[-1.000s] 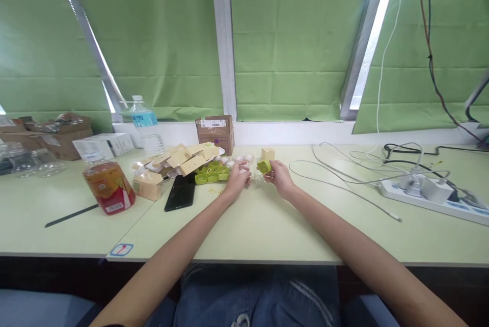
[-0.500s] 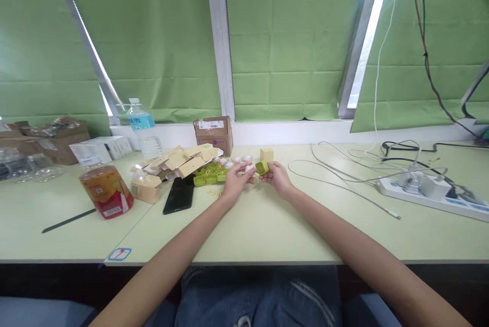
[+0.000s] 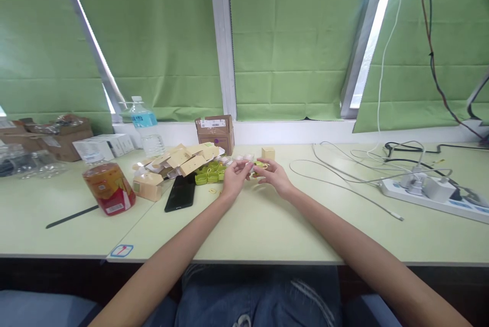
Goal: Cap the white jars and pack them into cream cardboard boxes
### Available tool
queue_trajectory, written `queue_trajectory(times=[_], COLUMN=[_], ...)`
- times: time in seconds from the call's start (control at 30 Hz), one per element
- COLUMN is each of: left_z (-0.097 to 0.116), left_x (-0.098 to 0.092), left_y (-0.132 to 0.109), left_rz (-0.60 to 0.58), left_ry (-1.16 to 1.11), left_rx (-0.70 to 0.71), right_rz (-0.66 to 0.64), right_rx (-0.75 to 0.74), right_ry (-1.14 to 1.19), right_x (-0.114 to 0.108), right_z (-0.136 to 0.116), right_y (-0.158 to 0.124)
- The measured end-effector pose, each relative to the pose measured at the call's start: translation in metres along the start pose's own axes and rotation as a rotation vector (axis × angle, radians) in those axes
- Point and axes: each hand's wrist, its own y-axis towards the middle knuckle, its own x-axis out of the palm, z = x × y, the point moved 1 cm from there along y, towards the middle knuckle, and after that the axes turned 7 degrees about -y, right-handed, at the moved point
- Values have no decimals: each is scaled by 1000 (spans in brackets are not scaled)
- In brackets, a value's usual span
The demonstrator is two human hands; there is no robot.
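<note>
I look down along both forearms, and the hands meet above the worktop (image 3: 290, 230), about midway between its near and far edges. On my feed the right hand (image 3: 269, 173) has its fingers bent around a small green case (image 3: 261, 165), which is mostly hidden — only a bit of yellow-green shows by the fingertips. The left hand (image 3: 240, 174) is curled close against it, thumb and fingers drawn together; I cannot tell what they grip.

Just beyond the hands, toward the far edge, I see a small cream box (image 3: 268, 153) and a few whitish pieces (image 3: 244, 157). Left of the left hand lies a cluster of green pieces (image 3: 211, 175), with tiny yellow bits (image 3: 212, 191) on its near side. A heap of cream cartons (image 3: 187, 160) sits farther left, and a black phone (image 3: 180, 193) lies flat in front of it. Near the far edge stand a brown box (image 3: 216, 137) and, more to the left, a clear bottle (image 3: 145, 127); an orange-and-red jar (image 3: 109, 187) leans nearer the left side. Toward the right edge I have a white power strip (image 3: 397, 190) — loose cables (image 3: 359, 196) spread from it across the surface.
</note>
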Motion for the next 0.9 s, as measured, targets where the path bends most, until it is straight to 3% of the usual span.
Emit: queue_trajectory(times=[0.4, 0.6, 0.73, 0.9], left_z=[0, 5, 5, 9], left_x=[-6, -1, 0, -3], left_y=[-4, -6, -4, -2], left_rz=[-52, -123, -175, -149], left_ry=[9, 90, 95, 179], left_rx=[-129, 3, 14, 43], right_rz=[-111, -112, -123, -118], right_rx=[-148, -163, -161, -146], right_ry=[-159, -128, -114, -110], right_x=[-1, -3, -6, -9], right_z=[9, 8, 3, 2], right_y=[0, 1, 1, 3])
